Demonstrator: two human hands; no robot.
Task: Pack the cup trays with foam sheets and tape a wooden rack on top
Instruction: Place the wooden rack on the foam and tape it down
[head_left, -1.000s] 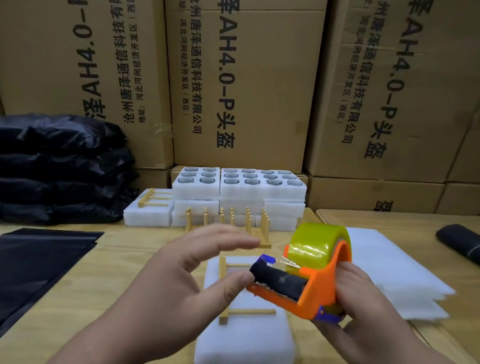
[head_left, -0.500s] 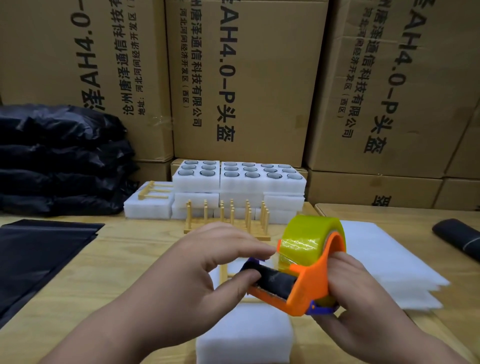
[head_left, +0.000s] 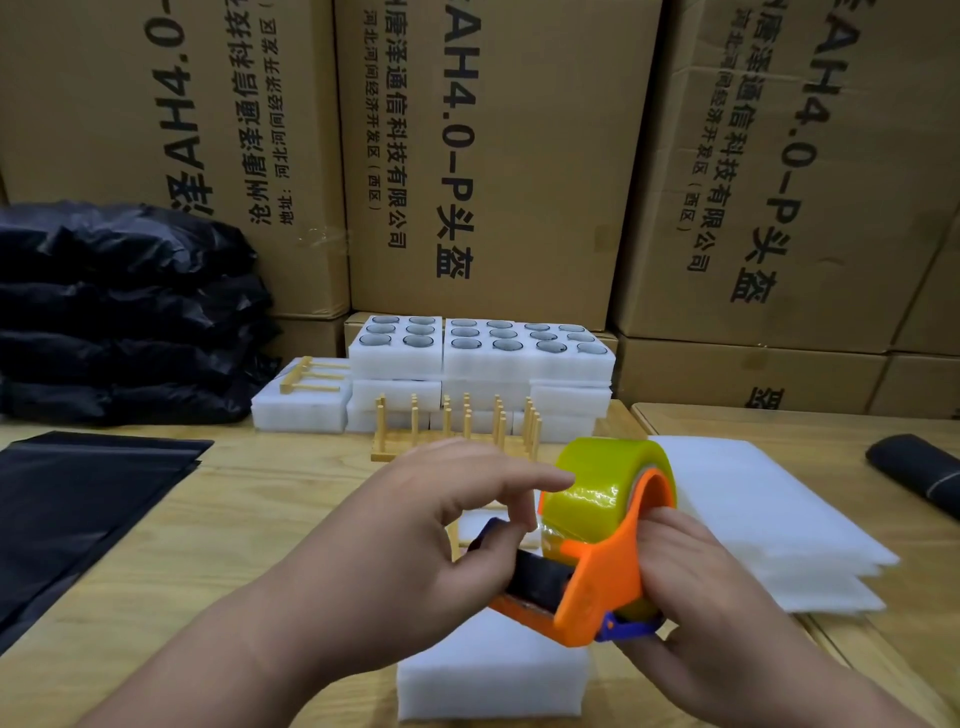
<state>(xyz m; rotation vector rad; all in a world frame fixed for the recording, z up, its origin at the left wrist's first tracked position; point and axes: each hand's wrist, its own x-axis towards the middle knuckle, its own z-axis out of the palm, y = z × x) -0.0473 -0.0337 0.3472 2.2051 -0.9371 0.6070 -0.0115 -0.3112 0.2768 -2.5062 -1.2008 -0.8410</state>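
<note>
While the right hand (head_left: 696, 587) grips the orange tape dispenser (head_left: 597, 587) by its back, fingers curled round the frame, the left hand (head_left: 415, 530) reaches in with curled fingers at the roll's front edge; whether they pinch the tape end, I cannot tell. Directly beneath the dispenser sits the foam-wrapped pack (head_left: 488, 670), a wooden rack (head_left: 467, 543) barely showing on top. Beyond the dispenser stand the cup trays (head_left: 483, 353); right of it, foam sheets (head_left: 753, 514).

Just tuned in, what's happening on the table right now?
A person is getting tape ready. The right hand grips the orange tape dispenser above a white foam block. The left hand has its fingers at the yellowish tape roll and the dispenser's front, seemingly picking at the tape end. Behind stand cup trays, an upright wooden rack, and foam sheets on the right.
</note>
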